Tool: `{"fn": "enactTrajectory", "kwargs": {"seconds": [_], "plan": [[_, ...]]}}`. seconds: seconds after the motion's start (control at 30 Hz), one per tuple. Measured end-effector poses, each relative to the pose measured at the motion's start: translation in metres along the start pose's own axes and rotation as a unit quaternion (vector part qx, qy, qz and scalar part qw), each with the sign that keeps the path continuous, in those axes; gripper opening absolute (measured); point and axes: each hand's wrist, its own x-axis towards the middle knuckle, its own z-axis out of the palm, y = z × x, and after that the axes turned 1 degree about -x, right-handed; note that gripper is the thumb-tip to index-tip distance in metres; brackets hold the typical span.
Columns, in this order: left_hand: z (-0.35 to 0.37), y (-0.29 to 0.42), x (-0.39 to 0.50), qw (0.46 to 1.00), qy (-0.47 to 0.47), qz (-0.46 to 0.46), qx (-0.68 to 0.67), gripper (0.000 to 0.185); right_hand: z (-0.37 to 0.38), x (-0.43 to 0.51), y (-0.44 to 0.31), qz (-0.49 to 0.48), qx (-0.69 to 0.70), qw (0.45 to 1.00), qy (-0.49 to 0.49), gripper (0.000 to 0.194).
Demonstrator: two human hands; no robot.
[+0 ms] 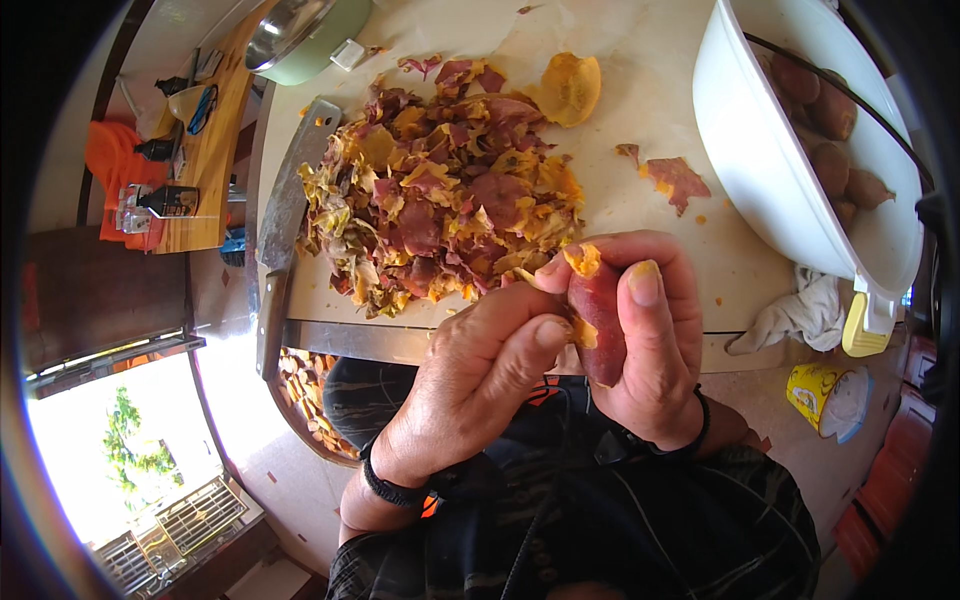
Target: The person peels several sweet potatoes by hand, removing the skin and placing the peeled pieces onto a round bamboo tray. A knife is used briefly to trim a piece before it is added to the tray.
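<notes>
A red-skinned sweet potato is held upright in my right hand, over the near table edge. Orange flesh shows at its top end and in a patch on its side. My left hand pinches the skin at that patch with thumb and forefinger; the pinched bit is mostly hidden. Just beyond both hands lies a wide heap of sweet potato peelings, purple and orange. A large knife with a wooden handle rests left of the heap, its blade pointing away from me.
At the right, a white basin contains several sweet potatoes. A crumpled cloth lies below it. A green pot stands at the far left of the table. Near my leg, a round container holds brownish pieces. A yellow paper tub is lower right.
</notes>
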Motion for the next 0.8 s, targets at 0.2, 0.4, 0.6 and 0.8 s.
{"fn": "enactTrajectory", "kwargs": {"seconds": [0.2,0.4,0.6,0.8], "plan": [[0.0,0.002,-0.005,0.998,0.019,0.043,0.048,0.018,0.003,-0.001,0.0,0.015,0.074,0.997,0.011,0.033],[0.003,-0.002,-0.002,0.996,0.042,0.066,0.05,0.014,-0.002,-0.001,-0.002,0.041,0.008,0.999,-0.005,0.033],[-0.002,-0.002,0.002,0.977,0.095,0.136,0.137,0.011,0.001,0.0,-0.007,0.084,0.029,0.996,0.015,0.035],[-0.003,0.003,0.005,0.965,0.163,0.127,0.165,0.012,-0.003,0.003,-0.003,0.073,0.077,0.994,-0.003,0.034]]}}
